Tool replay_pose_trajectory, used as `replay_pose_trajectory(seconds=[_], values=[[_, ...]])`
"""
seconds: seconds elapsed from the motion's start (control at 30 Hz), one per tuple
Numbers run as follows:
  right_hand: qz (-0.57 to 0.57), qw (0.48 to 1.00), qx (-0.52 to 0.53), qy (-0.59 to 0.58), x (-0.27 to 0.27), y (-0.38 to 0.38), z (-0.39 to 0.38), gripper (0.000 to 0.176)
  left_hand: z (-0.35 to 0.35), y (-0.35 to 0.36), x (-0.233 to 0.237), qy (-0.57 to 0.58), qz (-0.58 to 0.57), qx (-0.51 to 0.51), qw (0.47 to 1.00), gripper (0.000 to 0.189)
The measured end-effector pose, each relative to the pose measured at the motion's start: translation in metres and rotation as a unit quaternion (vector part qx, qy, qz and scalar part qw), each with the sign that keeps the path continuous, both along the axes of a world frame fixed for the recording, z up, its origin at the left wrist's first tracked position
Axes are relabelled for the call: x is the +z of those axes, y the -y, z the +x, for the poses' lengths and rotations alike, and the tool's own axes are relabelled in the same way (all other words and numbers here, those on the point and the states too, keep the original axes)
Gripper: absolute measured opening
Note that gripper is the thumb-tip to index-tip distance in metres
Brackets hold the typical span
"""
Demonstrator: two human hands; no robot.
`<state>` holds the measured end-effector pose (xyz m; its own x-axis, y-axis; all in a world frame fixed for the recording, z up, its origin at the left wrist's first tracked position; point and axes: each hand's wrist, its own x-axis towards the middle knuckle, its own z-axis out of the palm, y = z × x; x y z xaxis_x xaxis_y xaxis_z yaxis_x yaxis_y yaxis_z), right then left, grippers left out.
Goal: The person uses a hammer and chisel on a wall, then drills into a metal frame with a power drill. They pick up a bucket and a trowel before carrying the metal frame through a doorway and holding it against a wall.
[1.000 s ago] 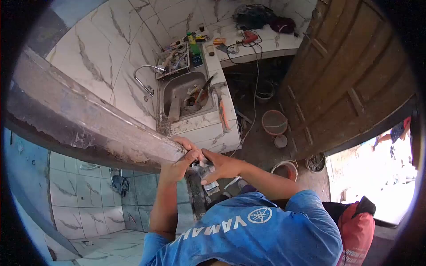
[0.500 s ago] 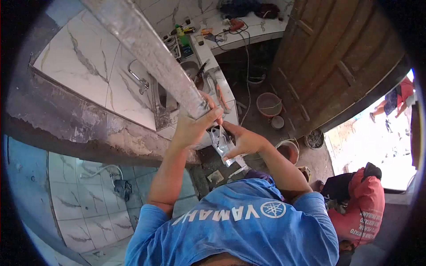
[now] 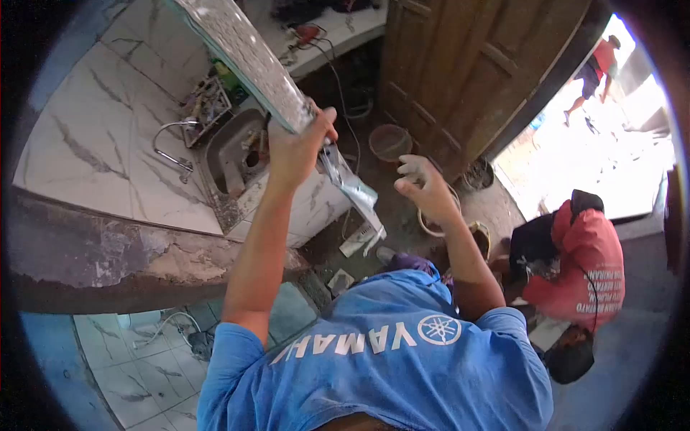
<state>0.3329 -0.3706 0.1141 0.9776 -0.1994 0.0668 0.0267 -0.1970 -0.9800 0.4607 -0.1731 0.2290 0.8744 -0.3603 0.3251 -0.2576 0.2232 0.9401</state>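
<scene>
My left hand (image 3: 296,152) is closed around the lower part of a long, narrow grey bar (image 3: 248,61). The bar has a speckled, mortar-spattered face and a pale turquoise edge, and it slants up and away to the left. Below the fist hangs a crumpled piece of clear, shiny plastic (image 3: 350,179), close against the bar's lower end. My right hand (image 3: 430,190) is raised to the right of the plastic, apart from it, with fingers spread and slightly curled and nothing in them.
A steel sink (image 3: 228,154) with a curved faucet (image 3: 171,151) is set in the tiled counter ahead left. A brown wooden door (image 3: 449,79) stands at the right, near a bucket (image 3: 392,142). A person in a red shirt (image 3: 586,258) crouches at my right; another is outside.
My right hand has let go of the plastic and moved away to the right. My left hand and the bar have shifted up and left in view, as the camera view turned.
</scene>
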Motion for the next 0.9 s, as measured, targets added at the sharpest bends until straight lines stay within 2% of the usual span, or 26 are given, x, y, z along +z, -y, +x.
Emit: replay_pose_trajectory(seconds=[0.03,0.07,0.13,0.23,0.27,0.3,0.37,0.47,0.57,0.63,0.73,0.77,0.83,0.87,0.9], values=[[-0.059,0.998,-0.035,0.001,-0.013,0.012,-0.010,0.055,0.002,0.004,-0.001,0.014,0.013,0.005,1.000,0.013],[-0.058,0.997,-0.042,-0.006,-0.028,0.023,-0.022,0.055,0.003,0.009,0.001,0.028,0.005,-0.009,1.000,0.015],[-0.097,0.986,-0.122,-0.061,-0.054,0.045,-0.044,0.051,0.014,0.017,-0.006,0.025,0.000,-0.017,1.000,0.015],[-0.107,0.972,-0.166,-0.127,-0.065,0.063,-0.081,0.050,0.024,0.026,-0.010,0.023,0.021,-0.008,0.999,0.018],[-0.154,0.961,-0.179,-0.146,-0.080,0.072,-0.093,0.051,0.030,0.029,-0.011,0.045,0.033,0.001,0.998,0.019],[-0.153,0.959,-0.185,-0.148,-0.095,0.079,-0.104,0.051,0.035,0.031,-0.012,0.067,0.045,0.010,0.997,0.019],[-0.201,0.940,-0.198,-0.191,-0.112,0.088,-0.122,0.053,0.043,0.038,-0.010,0.050,0.035,0.013,0.998,0.018],[-0.163,0.940,-0.186,-0.234,-0.120,0.093,-0.129,0.056,0.066,0.043,-0.008,0.080,0.028,0.006,0.996,0.016],[-0.144,0.936,-0.183,-0.263,-0.111,0.094,-0.105,0.055,0.085,0.048,-0.012,0.065,0.031,0.021,0.997,0.016],[-0.123,0.946,-0.188,-0.233,-0.093,0.093,-0.077,0.054,0.094,0.055,-0.018,0.080,0.059,0.043,0.994,0.017],[-0.089,0.974,-0.162,-0.132,-0.063,0.101,-0.018,0.048,0.118,0.068,-0.042,0.069,0.042,0.050,0.995,0.016],[-0.090,0.975,-0.157,-0.129,-0.054,0.104,0.006,0.048,0.131,0.071,-0.050,0.071,0.042,0.056,0.995,0.016],[-0.135,0.980,-0.143,-0.034,-0.046,0.119,0.055,0.048,0.155,0.081,-0.064,0.043,0.044,0.075,0.995,0.016],[-0.135,0.981,-0.137,-0.030,-0.041,0.128,0.080,0.048,0.165,0.089,-0.067,0.021,-0.008,0.091,0.996,0.015],[-0.129,0.984,-0.120,-0.013,-0.036,0.140,0.106,0.049,0.180,0.095,-0.071,0.023,-0.008,0.099,0.995,0.015]])
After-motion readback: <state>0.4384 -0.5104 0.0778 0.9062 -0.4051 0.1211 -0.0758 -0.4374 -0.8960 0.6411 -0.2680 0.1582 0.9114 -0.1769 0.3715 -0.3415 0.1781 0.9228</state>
